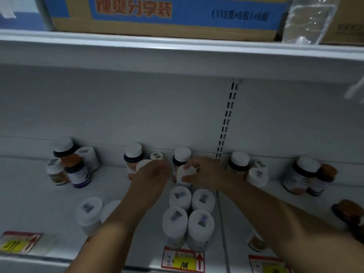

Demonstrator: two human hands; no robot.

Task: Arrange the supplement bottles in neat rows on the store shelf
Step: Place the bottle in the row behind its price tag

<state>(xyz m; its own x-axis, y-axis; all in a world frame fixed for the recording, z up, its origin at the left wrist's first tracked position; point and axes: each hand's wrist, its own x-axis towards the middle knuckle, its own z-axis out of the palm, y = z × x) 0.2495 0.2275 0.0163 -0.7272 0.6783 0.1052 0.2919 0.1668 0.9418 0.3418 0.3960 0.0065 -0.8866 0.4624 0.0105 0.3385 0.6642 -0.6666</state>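
Several supplement bottles with white caps stand on the white shelf [39, 196]. My left hand [152, 173] grips a white-capped bottle [142, 164] near the shelf's back. My right hand [208, 172] grips another white bottle [185, 173], tilted, just in front of a dark bottle [182, 155] at the back wall. A tidy block of white-capped bottles [189, 215] stands in front of my hands. Two more white bottles [89, 210] stand at the front left, partly behind my left forearm.
Mixed dark and white bottles cluster at the back left [72, 166] and right [246, 168], with brown-capped ones at far right [307, 175]. Price tags [183, 261] line the front edge. A cardboard box [157, 14] sits on the upper shelf.
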